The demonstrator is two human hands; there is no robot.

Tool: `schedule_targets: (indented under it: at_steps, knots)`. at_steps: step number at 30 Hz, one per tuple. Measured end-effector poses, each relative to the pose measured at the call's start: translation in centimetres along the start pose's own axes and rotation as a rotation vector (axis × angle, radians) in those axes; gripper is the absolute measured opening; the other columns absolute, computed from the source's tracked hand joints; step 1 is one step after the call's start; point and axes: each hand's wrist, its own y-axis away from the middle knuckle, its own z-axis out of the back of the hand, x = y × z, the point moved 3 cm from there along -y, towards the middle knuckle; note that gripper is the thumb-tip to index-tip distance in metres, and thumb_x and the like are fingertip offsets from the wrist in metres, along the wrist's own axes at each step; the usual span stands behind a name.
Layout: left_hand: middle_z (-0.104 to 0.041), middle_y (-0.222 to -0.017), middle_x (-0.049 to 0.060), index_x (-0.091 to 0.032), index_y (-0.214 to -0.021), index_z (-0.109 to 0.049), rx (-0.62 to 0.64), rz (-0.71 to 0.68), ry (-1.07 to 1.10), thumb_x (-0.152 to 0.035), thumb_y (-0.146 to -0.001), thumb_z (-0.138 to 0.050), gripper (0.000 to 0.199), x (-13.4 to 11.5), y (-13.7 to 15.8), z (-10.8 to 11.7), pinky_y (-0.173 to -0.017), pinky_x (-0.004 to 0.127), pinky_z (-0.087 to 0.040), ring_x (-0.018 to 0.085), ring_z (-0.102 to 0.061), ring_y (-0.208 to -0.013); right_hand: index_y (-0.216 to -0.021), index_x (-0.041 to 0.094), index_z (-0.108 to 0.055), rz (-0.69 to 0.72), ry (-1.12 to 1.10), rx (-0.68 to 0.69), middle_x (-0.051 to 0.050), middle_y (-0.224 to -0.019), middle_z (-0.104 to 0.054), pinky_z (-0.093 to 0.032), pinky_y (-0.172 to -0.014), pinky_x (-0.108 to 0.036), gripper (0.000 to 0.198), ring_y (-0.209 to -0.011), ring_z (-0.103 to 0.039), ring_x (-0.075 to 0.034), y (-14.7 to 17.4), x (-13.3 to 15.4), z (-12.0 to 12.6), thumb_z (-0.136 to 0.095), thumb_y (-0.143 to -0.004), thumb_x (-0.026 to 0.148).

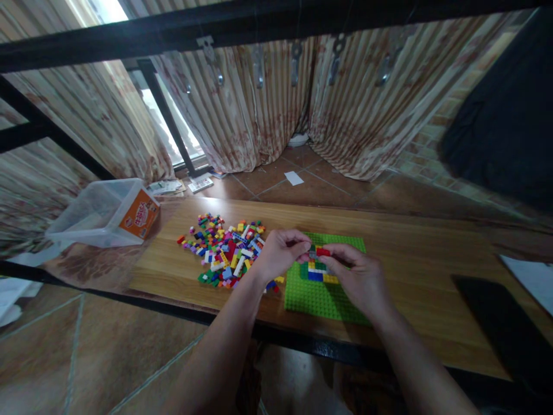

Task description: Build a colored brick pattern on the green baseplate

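Observation:
A light green baseplate (328,302) lies on the wooden table with a small build of coloured bricks (315,275) on it, blue, yellow, white and green among them. My right hand (358,274) pinches a red brick (322,252) over the far part of the build. Close beside it, my left hand (280,253) is closed at the fingertips near a small greyish brick (312,252); whether it grips that brick is too small to tell. Both hands partly cover the build and the plate.
A large pile of loose bricks (233,259) spreads left of the baseplate. Further left stands a clear plastic bin (103,213) with an orange label. A dark flat object (496,323) lies at the right of the table (415,259). A black bar (268,26) with hooks crosses above.

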Motion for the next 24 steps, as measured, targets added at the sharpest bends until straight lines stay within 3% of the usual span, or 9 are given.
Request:
schedule_targets:
  at_steps: [5, 9, 11, 17, 24]
  knots:
    - [-0.062, -0.065, -0.001, -0.014, -0.077, -0.065, -0.129, -0.076, -0.231, -0.024, -0.079, -0.057, 0.013, 0.3, -0.5, 3.1, -0.056, 0.02, -0.046, 0.01, -0.057, -0.058, -0.099, 0.024, -0.07, -0.064, 0.153, 0.022, -0.004, -0.096, -0.074, -0.053, -0.085, -0.04, 0.026, -0.089, -0.069, -0.023, -0.3, -0.9, 1.8, -0.062, -0.08, 0.041]
    - [-0.066, -0.071, 0.001, -0.016, -0.076, -0.068, -0.247, -0.147, -0.685, -0.02, -0.08, -0.052, 0.017, -0.4, 0.0, 5.7, -0.062, 0.022, -0.043, 0.013, -0.057, -0.066, -0.101, 0.024, -0.069, -0.089, 0.266, -0.066, -0.005, -0.096, -0.073, -0.051, -0.088, -0.04, 0.028, -0.091, -0.068, -0.023, -0.7, -1.3, 3.6, -0.061, -0.082, 0.042]
    - [-0.066, -0.07, 0.002, -0.017, -0.075, -0.069, -0.259, -0.123, -0.871, -0.019, -0.081, -0.051, 0.019, -0.7, 0.4, 6.5, -0.062, 0.023, -0.042, 0.014, -0.057, -0.066, -0.098, 0.024, -0.07, -0.045, 0.291, -0.038, -0.005, -0.099, -0.072, -0.048, -0.091, -0.041, 0.026, -0.094, -0.066, -0.023, -0.7, -1.3, 3.4, -0.061, -0.082, 0.043]
    - [-0.07, -0.082, 0.004, -0.02, -0.078, -0.071, -0.249, -0.031, -1.228, -0.017, -0.082, -0.047, 0.025, -0.8, 1.0, 6.9, -0.071, 0.028, -0.046, 0.018, -0.062, -0.077, -0.089, 0.028, -0.073, 0.074, 0.322, 0.073, -0.007, -0.123, -0.058, -0.038, -0.101, -0.049, 0.022, -0.115, -0.052, -0.027, 0.0, -1.6, 0.4, -0.065, -0.078, 0.045]
    - [-0.07, -0.099, 0.006, -0.021, -0.086, -0.074, -0.275, -0.006, -1.318, -0.011, -0.077, -0.049, 0.028, 0.0, 0.7, 6.9, -0.086, 0.03, -0.048, 0.022, -0.064, -0.094, -0.087, 0.025, -0.073, 0.026, 0.384, -0.006, -0.009, -0.124, -0.055, -0.036, -0.102, -0.049, 0.02, -0.12, -0.049, -0.027, 0.0, -2.5, 0.4, -0.064, -0.077, 0.04]
